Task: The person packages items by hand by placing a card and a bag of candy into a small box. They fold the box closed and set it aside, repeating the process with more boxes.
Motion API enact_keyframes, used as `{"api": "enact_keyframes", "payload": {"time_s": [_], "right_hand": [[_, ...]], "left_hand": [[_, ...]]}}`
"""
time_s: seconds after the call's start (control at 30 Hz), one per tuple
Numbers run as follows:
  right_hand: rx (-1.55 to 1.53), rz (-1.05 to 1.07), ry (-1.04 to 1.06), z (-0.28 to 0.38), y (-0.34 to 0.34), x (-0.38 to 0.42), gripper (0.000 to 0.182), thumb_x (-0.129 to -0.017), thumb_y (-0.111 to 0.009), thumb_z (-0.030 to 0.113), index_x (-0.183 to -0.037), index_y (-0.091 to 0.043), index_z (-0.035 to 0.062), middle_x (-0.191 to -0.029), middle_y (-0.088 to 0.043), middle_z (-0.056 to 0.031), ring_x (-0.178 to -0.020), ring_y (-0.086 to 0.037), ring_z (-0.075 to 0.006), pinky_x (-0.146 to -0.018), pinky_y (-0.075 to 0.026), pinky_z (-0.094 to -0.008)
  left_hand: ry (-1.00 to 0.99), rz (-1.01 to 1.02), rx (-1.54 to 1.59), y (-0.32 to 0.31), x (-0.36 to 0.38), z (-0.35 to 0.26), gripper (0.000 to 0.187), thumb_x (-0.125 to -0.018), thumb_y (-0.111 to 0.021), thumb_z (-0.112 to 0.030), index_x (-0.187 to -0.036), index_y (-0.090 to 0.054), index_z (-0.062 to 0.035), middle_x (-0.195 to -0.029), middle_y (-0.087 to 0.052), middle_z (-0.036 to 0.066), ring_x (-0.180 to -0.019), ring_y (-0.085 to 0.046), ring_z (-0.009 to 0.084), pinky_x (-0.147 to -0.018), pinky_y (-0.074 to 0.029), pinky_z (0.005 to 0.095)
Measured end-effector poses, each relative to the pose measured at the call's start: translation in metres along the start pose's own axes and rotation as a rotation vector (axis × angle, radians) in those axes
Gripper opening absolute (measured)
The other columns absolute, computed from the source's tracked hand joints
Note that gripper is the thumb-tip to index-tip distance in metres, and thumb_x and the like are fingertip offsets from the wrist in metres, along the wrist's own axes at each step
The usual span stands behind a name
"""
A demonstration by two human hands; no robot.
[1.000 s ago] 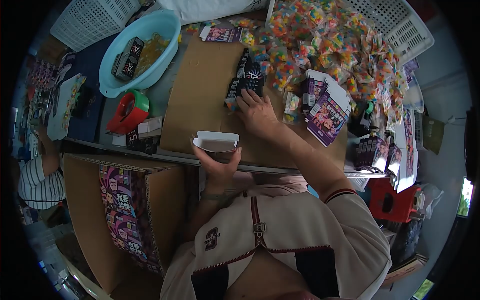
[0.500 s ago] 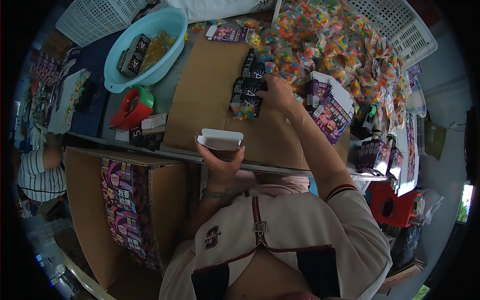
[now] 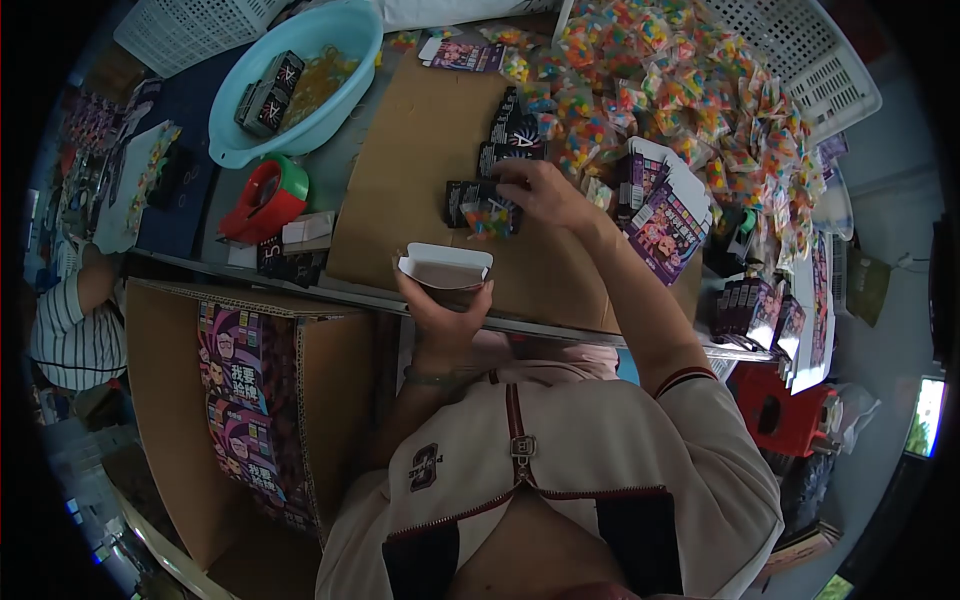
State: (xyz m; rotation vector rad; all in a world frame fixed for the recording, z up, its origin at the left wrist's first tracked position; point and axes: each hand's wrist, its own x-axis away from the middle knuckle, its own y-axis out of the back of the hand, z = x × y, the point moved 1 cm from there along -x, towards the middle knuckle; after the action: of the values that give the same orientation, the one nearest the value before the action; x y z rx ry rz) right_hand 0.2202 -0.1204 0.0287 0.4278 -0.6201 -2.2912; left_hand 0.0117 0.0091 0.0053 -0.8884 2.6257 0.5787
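Note:
My left hand (image 3: 446, 312) is closed around a small carton (image 3: 447, 268), its end open toward the table and its pale inside showing. Above it on the cardboard sheet, my right hand (image 3: 545, 192) bends its fingers down onto a black printed packet (image 3: 462, 200). A clear bag of colourful candy (image 3: 489, 221) lies against that packet, under the fingertips. Just beyond the fingers sit more black packets (image 3: 514, 128) in an overlapping row. The fingertips partly cover the nearest ones.
Candy bags (image 3: 690, 110) heap at the back right. Flattened purple cartons (image 3: 665, 225) lie right of my forearm. A blue basin (image 3: 230, 135) holds black packets and rubber bands. Left stand a tape dispenser (image 3: 265, 205) and a large cardboard box (image 3: 165, 400). Another person's striped sleeve (image 3: 75, 335) shows far left.
My right hand has moved left and a little toward me, drawing a black packet away from the row to beside the candy bag. The left hand still holds the carton in nearly the same place.

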Motion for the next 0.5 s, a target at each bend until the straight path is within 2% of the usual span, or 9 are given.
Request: {"api": "enact_keyframes", "payload": {"time_s": [0.03,0.07,0.13,0.27,0.33,0.37,0.43,0.5], "right_hand": [[-0.062,-0.043,0.074,0.008,-0.009,0.007,0.034,-0.075,-0.072,0.009,-0.107,-0.063,0.0004,-0.088,-0.067,-0.0162,-0.081,-0.066,-0.0305,-0.074,-0.052,-0.0374],[-0.066,-0.041,0.072,0.019,-0.022,0.017,0.034,-0.075,-0.072,0.009,-0.107,-0.063,0.0004,-0.088,-0.067,-0.0162,-0.081,-0.066,-0.0305,-0.074,-0.052,-0.0374],[0.029,-0.144,0.045,0.048,-0.045,0.04,0.033,-0.077,-0.07,0.007,-0.108,-0.062,0.0003,-0.09,-0.067,-0.0168,-0.084,-0.067,-0.0326,-0.075,-0.052,-0.0376],[0.005,-0.302,0.118,0.052,-0.073,0.071,0.031,-0.08,-0.069,0.007,-0.109,-0.062,0.0,-0.092,-0.067,-0.0186,-0.085,-0.066,-0.0368,-0.075,-0.053,-0.0377],[-0.056,-0.329,0.091,0.052,-0.064,0.07,0.029,-0.082,-0.067,0.003,-0.111,-0.061,-0.0002,-0.091,-0.069,-0.0152,-0.082,-0.068,-0.0281,-0.074,-0.053,-0.0342],[-0.058,-0.327,0.094,0.054,-0.055,0.07,0.029,-0.082,-0.067,0.003,-0.111,-0.061,-0.0002,-0.091,-0.069,-0.0152,-0.082,-0.068,-0.0281,-0.074,-0.053,-0.0342],[-0.593,-0.473,-0.119,0.074,-0.02,0.068,0.025,-0.084,-0.063,-0.004,-0.109,-0.063,0.0009,-0.09,-0.07,-0.0082,-0.083,-0.067,-0.0148,-0.072,-0.053,-0.0283],[-0.597,-0.379,-0.007,0.096,0.011,0.066,0.027,-0.085,-0.06,-0.008,-0.109,-0.064,0.0026,-0.089,-0.069,-0.0021,-0.085,-0.063,-0.0055,-0.07,-0.052,-0.0239]], "left_hand": [[-0.028,-0.012,-0.024,0.0,0.001,0.002,0.112,-0.065,-0.085,-0.016,-0.142,-0.007,0.009,-0.126,-0.041,0.025,-0.113,-0.05,0.033,-0.095,-0.045,0.0442],[-0.026,-0.011,-0.027,0.0,0.002,0.003,0.112,-0.065,-0.085,-0.016,-0.142,-0.007,0.009,-0.126,-0.041,0.025,-0.113,-0.05,0.033,-0.095,-0.045,0.0442],[-0.034,0.003,0.032,0.0,0.004,0.006,0.111,-0.066,-0.083,-0.012,-0.144,-0.007,0.0061,-0.135,-0.035,0.023,-0.122,-0.043,0.0315,-0.103,-0.038,0.0436],[-0.116,-0.007,0.032,0.001,-0.004,0.005,0.109,-0.065,-0.085,-0.017,-0.141,-0.011,0.0072,-0.132,-0.039,0.027,-0.12,-0.047,0.0353,-0.098,-0.043,0.0457],[-0.159,-0.011,0.07,0.002,-0.007,0.006,0.107,-0.064,-0.086,-0.017,-0.141,-0.014,0.006,-0.133,-0.041,0.026,-0.12,-0.048,0.0362,-0.098,-0.043,0.0464],[-0.159,-0.014,0.067,0.002,-0.007,0.005,0.107,-0.064,-0.086,-0.017,-0.141,-0.014,0.006,-0.133,-0.041,0.026,-0.12,-0.048,0.0362,-0.098,-0.043,0.0464],[-0.069,-0.033,0.088,0.001,-0.004,0.001,0.105,-0.063,-0.087,-0.016,-0.139,-0.018,0.0054,-0.129,-0.044,0.025,-0.115,-0.051,0.036,-0.095,-0.045,0.0457],[-0.037,-0.033,0.051,-0.001,-0.003,-0.003,0.103,-0.063,-0.087,-0.017,-0.139,-0.021,0.0055,-0.127,-0.045,0.025,-0.112,-0.053,0.0361,-0.093,-0.046,0.0452]]}}
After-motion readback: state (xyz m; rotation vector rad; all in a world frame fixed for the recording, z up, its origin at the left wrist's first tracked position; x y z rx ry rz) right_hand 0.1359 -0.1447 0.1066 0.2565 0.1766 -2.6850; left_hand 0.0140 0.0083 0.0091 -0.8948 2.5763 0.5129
